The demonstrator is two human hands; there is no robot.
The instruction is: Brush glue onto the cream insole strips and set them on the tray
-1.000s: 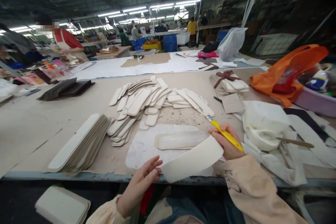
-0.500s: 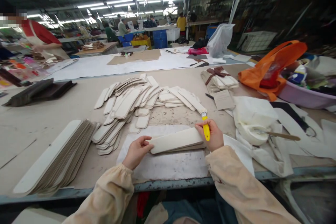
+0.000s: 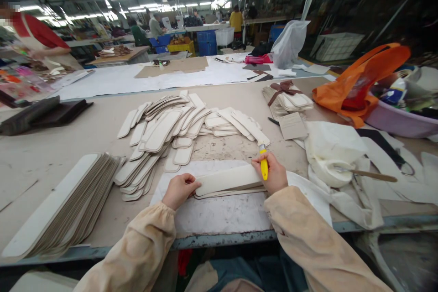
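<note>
Left hand: fingertips pinched on near end of pale strip. Strip between hands, over similar pieces; looks light, thin, bendable, best taken by ends. Right hand: fingers closed round yellow brush, also gripping strip's far end.
</note>
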